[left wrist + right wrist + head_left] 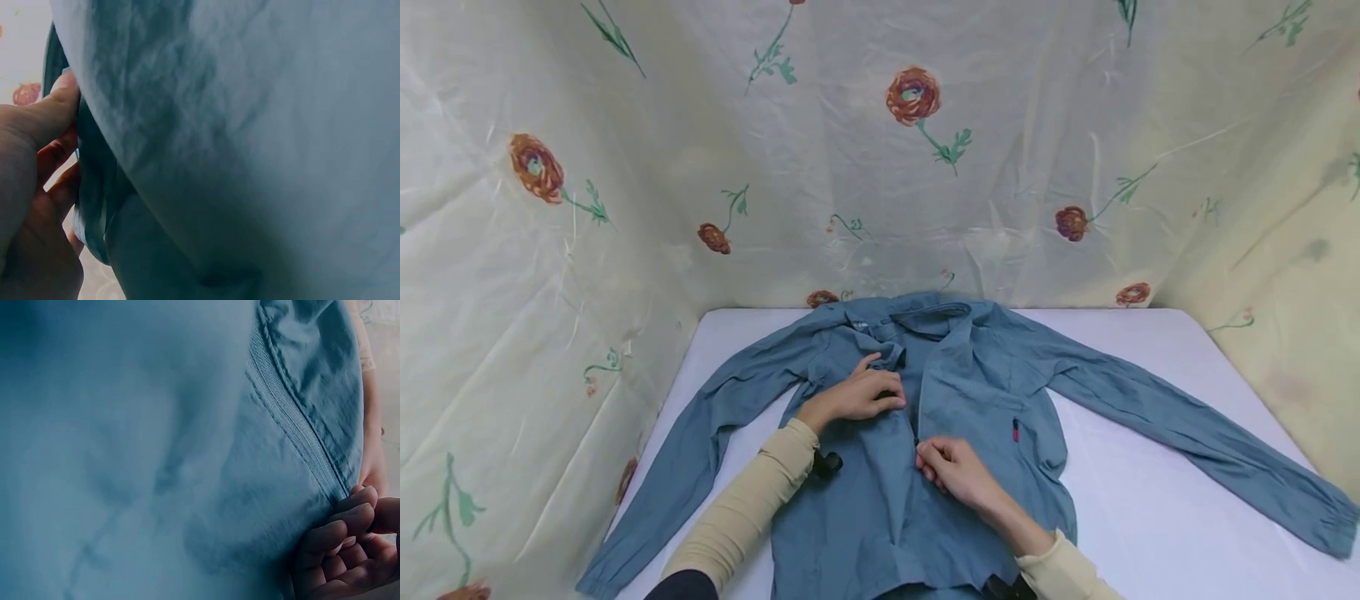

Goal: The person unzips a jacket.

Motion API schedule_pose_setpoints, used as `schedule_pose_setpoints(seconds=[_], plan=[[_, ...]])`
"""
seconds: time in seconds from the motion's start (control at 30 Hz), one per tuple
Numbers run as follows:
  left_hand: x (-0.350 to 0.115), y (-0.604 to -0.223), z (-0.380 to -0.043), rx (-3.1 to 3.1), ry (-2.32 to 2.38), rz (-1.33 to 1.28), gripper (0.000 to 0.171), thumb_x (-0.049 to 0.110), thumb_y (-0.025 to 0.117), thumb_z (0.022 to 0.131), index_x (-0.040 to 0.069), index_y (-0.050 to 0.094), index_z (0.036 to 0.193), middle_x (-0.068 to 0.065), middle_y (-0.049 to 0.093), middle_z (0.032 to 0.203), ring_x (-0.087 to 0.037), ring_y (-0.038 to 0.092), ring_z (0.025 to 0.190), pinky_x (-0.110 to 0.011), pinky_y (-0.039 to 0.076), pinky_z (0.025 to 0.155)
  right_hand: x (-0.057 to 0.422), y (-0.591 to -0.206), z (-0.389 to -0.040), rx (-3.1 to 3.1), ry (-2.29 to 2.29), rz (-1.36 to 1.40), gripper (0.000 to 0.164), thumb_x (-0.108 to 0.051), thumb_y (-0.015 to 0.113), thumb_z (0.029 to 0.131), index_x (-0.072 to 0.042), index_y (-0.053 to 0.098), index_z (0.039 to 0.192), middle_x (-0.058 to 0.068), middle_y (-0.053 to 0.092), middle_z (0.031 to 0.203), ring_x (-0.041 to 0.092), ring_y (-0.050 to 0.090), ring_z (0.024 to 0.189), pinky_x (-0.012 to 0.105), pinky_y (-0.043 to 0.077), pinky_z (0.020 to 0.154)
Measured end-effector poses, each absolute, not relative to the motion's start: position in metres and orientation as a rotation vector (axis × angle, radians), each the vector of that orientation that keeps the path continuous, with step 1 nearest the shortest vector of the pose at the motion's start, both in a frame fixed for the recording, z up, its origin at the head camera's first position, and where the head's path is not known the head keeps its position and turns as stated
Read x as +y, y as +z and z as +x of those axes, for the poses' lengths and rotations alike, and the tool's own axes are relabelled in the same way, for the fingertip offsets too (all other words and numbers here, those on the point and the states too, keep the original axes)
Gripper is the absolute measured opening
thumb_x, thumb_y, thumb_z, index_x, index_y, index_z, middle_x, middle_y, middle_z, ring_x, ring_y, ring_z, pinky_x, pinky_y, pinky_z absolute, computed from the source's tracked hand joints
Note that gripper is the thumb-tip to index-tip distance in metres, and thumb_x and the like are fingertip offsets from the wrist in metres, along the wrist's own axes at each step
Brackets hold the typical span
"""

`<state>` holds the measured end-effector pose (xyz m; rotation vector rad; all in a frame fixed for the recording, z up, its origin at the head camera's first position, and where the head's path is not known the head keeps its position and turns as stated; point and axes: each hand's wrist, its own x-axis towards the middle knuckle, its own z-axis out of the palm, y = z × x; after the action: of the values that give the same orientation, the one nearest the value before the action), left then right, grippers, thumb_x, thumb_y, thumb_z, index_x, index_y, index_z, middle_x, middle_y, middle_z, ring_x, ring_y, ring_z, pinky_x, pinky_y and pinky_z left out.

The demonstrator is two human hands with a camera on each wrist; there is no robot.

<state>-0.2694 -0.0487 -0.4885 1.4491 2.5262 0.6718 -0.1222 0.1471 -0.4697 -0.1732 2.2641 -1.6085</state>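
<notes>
A blue-grey zip-up jacket (985,375) lies front up on the white table, its upper front parted and its lower front joined. My left hand (861,394) holds the left front edge below the collar. In the left wrist view, the thumb (59,106) lies on the fabric edge, with fingers around its other side. Lower down, at the point where the two fronts meet, my right hand (955,471) pinches the zipper pull, mostly hidden by the fingertips. Closed zipper (290,406) runs down to those fingers in the right wrist view.
Both sleeves spread outward, the right sleeve (1195,425) reaching the table's right side and the left sleeve (692,442) its front left. A small red tag (1016,430) marks the chest pocket. Flower-printed sheeting (850,167) encloses the white table (1135,492) at back and sides.
</notes>
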Motion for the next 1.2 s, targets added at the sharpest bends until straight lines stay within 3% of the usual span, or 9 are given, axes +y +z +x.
schedule_pose_setpoints(seconds=[0.37,0.93,1.2], plan=[[-0.053,-0.494,-0.272,2.534,0.696,1.423,0.014,0.026,0.056,0.096,0.022,0.068,0.09,0.007,0.062,0.088,-0.008,0.06,0.088,-0.045,0.004,0.122,0.15,-0.489,-0.12,2.229,-1.598,-0.119,0.037,-0.028,0.045,0.101,0.0,0.06,0.083,-0.001,0.05,0.06,0.008,0.038,0.046,0.024,0.037,0.042],[-0.059,-0.498,-0.275,2.507,0.69,1.391,0.014,0.026,0.056,0.095,0.021,0.068,0.089,0.006,0.061,0.086,-0.007,0.058,0.087,-0.039,-0.004,0.123,0.152,-0.495,-0.11,2.181,-1.614,-0.148,0.037,-0.025,0.043,0.102,0.002,0.06,0.084,-0.001,0.05,0.061,0.007,0.038,0.046,0.023,0.038,0.043],[-0.066,-0.5,-0.277,2.513,0.714,1.416,0.014,0.026,0.057,0.094,0.02,0.069,0.09,0.006,0.062,0.086,-0.009,0.058,0.087,-0.045,-0.001,0.123,0.154,-0.497,-0.104,2.149,-1.633,-0.199,0.039,-0.026,0.043,0.102,0.007,0.059,0.087,0.002,0.049,0.062,0.007,0.037,0.045,0.024,0.036,0.042]])
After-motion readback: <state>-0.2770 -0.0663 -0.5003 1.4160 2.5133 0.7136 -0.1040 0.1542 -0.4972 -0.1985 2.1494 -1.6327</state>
